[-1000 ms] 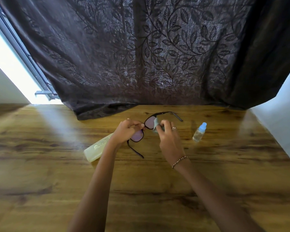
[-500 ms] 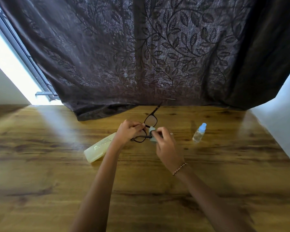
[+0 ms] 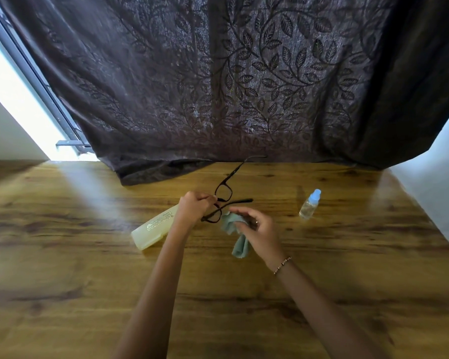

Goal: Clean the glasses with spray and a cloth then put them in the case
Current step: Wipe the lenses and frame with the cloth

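Your right hand (image 3: 254, 226) is lifting the gripped microfibre cloth (image 3: 237, 238) off the lens. Your left hand (image 3: 195, 209) is still pinching the eyeglasses (image 3: 223, 194) at centre frame. Wiping is probably ending.

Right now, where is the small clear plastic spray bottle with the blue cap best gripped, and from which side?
Probably the small clear plastic spray bottle by its round body below the cap, from the near left: it stands upright on the wooden table, nothing touching it.
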The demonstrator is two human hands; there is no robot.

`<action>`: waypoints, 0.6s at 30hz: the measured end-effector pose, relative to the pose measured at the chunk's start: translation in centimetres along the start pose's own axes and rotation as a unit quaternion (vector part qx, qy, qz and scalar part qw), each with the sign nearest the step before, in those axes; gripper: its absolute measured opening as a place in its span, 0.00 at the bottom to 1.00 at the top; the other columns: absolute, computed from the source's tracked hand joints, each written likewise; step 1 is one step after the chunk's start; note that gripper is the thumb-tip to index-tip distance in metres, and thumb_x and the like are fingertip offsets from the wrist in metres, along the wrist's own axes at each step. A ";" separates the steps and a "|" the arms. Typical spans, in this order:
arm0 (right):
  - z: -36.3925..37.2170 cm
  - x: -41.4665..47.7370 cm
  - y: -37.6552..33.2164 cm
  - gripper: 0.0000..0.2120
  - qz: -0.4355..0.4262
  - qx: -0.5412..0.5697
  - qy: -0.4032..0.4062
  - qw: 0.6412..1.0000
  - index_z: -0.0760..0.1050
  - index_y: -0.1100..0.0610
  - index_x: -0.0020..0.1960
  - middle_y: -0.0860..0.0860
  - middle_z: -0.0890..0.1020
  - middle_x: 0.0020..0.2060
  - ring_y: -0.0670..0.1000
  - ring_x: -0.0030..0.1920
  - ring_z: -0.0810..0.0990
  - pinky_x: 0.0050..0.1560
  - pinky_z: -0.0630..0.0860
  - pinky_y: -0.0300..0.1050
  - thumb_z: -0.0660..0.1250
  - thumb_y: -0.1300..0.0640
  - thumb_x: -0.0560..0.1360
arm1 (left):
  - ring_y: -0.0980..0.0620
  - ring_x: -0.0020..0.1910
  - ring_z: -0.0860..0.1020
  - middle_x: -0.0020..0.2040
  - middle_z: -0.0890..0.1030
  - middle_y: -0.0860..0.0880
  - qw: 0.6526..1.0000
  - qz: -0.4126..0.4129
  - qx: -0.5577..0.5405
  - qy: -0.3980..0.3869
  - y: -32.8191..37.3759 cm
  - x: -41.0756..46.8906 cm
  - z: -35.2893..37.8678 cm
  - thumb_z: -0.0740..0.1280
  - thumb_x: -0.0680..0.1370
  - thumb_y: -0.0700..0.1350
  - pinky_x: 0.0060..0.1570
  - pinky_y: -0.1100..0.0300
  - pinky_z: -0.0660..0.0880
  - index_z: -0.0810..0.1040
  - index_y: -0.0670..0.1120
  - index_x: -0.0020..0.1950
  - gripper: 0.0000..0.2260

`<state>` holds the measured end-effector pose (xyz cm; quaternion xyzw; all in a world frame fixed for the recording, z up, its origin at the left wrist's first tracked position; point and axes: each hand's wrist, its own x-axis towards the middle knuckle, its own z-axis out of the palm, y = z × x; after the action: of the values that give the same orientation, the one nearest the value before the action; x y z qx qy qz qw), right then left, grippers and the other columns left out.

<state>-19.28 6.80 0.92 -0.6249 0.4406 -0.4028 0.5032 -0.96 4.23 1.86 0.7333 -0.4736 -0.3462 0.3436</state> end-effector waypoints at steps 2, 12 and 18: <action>0.0 -0.1 -0.2 0.17 0.018 0.047 -0.065 0.997 0.80 0.46 0.56 0.44 0.82 0.52 0.43 0.53 0.81 0.51 0.78 0.38 0.71 0.64 0.72 | 0.56 0.37 0.77 0.39 0.82 0.53 1.000 -0.022 0.021 0.002 0.3 -0.3 0.2 0.68 0.76 0.49 0.31 0.65 0.73 0.84 0.48 0.49 0.08; 0.5 1.0 -2.6 0.05 -0.025 0.099 -0.049 0.994 0.84 0.56 0.47 0.50 0.85 0.45 0.47 0.48 0.83 0.47 0.77 0.36 0.73 0.58 0.71 | 0.49 0.41 0.76 0.39 0.78 0.47 0.976 -0.032 0.209 -0.062 1.9 -1.0 0.1 0.62 0.79 0.48 0.33 0.64 0.68 0.81 0.41 0.45 0.13; -1.0 2.4 -3.5 0.03 0.081 0.269 0.030 0.959 0.84 0.54 0.42 0.49 0.85 0.40 0.46 0.43 0.83 0.43 0.78 0.36 0.71 0.59 0.71 | 0.59 0.55 0.73 0.52 0.79 0.55 0.968 0.238 0.072 0.023 1.8 -2.7 -1.6 0.60 0.79 0.55 0.55 0.74 0.63 0.83 0.49 0.53 0.15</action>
<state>-19.02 4.55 4.63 -0.4164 0.3794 -0.4829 0.6704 -1.32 6.42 4.65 0.6299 -0.6501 -0.2027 0.3734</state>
